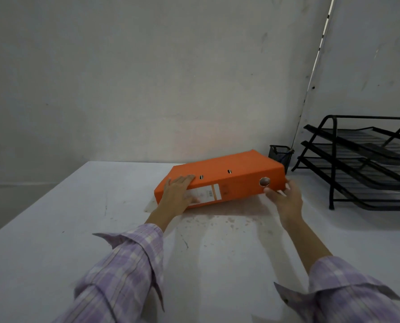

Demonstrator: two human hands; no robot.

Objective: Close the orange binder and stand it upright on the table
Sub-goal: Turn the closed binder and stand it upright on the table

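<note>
The orange binder (231, 177) is closed and tilted, its spine with a white label and a round finger hole facing me. Its right end is raised off the white table (77, 229) and its left end is low, near the tabletop. My left hand (178, 194) lies flat against the spine's left end, fingers over the top edge. My right hand (285, 197) holds the binder's right lower corner from underneath, fingers curled around the end.
A black wire three-tier letter tray (362, 159) stands at the right. A black mesh pen cup (280, 155) sits just behind the binder's right end, near the wall. The table's left edge runs diagonally at the left.
</note>
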